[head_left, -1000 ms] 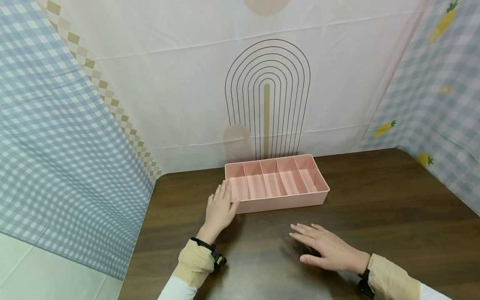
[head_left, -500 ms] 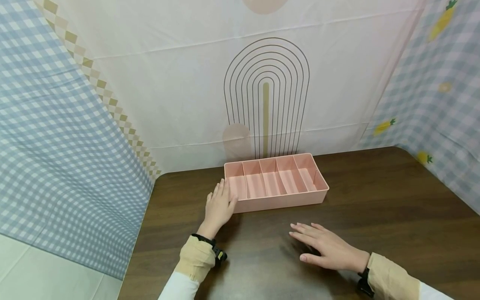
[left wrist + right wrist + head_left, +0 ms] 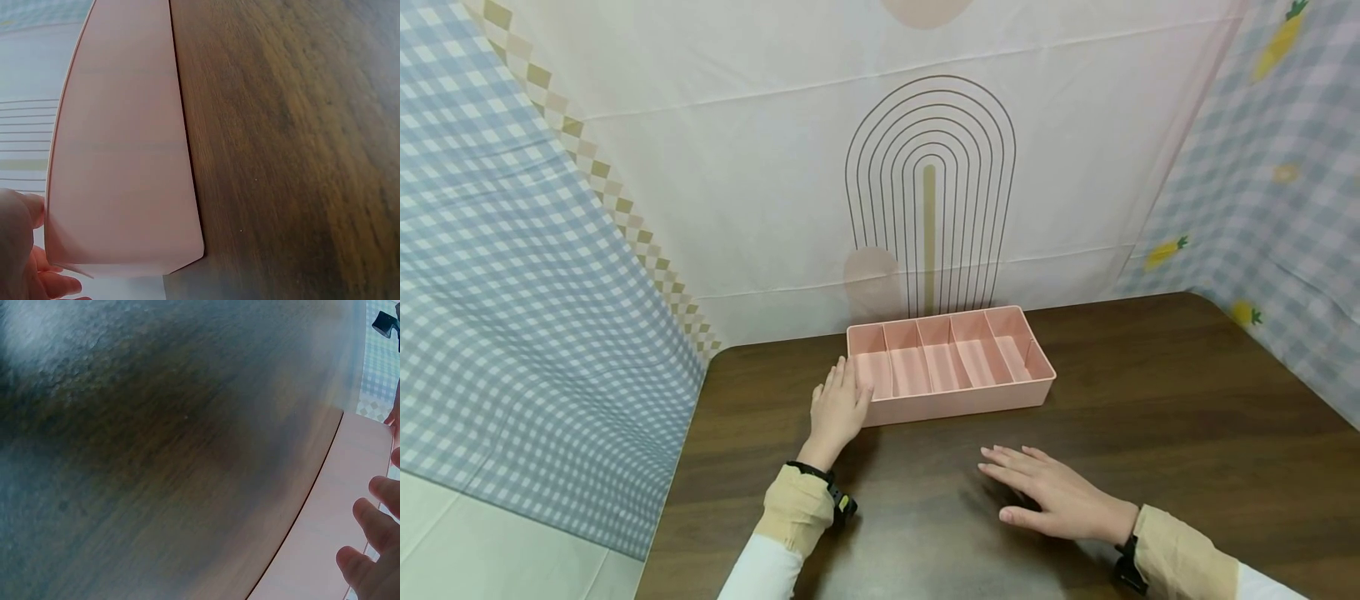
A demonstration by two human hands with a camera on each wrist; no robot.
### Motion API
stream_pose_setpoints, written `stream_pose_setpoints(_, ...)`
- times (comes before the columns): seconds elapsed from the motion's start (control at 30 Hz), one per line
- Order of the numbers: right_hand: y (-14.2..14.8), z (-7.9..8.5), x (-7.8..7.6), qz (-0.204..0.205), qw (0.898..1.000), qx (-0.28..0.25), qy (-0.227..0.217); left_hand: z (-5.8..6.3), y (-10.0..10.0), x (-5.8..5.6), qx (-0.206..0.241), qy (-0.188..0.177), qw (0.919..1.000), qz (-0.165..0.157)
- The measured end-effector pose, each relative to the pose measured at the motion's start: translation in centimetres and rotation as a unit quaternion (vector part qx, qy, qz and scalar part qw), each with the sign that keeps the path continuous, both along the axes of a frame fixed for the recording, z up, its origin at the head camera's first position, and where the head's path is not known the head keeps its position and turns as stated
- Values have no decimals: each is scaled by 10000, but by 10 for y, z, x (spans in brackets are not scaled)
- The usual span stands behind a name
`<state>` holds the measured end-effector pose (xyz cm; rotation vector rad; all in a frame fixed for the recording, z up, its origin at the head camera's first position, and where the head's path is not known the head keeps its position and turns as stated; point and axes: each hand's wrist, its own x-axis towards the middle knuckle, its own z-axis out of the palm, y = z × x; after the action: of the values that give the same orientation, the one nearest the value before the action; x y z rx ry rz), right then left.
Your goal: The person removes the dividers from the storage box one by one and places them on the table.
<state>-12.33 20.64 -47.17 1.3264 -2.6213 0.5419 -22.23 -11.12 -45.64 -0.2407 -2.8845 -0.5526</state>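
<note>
Steadying or lining up the box (image 3: 955, 403) looks like the step in hand. It sits upright on the table (image 3: 1150, 400), near the far edge, just before the hanging cloth (image 3: 760, 208); whether it touches the cloth I cannot tell. The left hand (image 3: 835, 412) rests at the box's left end, fingers nearly straight along that wall and thumb by the front corner, with no firm grip on it. The right hand (image 3: 1060, 496) lies palm down in front of the box, fingers spread and holding nothing, apart from both box and left hand; contact with the table is unclear. Nudging the box would seem to need only light pressure from the left; lifting it level would call for the right hand to reach the other end.
</note>
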Motion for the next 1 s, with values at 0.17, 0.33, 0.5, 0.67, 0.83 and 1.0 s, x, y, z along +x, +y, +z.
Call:
stream_pose_setpoints(0.17, 0, 1, 0, -17, 10000, -10, -82, -1, 1, -4, 173, 15, 9998, 71)
stream_pose_setpoints(0.33, -1, 1, 1, -9, 10000, -23, -72, -2, 2, -6, 329, -29, 9994, 120)
stream_pose_setpoints(0.5, 0, 1, 1, -15, 10000, -25, 37, -4, 2, -7, 419, -43, 9990, 133)
stream_pose_setpoints(0.67, 0, 0, 1, -17, 9999, -20, 116, -5, 2, -9, 527, -90, 9985, 144)
stream_pose_setpoints(0.83, 1, -2, 1, -14, 9999, -21, 171, -4, 3, -11, 608, -153, 9979, 164)
stream_pose_setpoints(1.0, 1, -4, 2, -41, 10000, -1, 73, -3, 4, -13, 741, -166, 9970, 176)
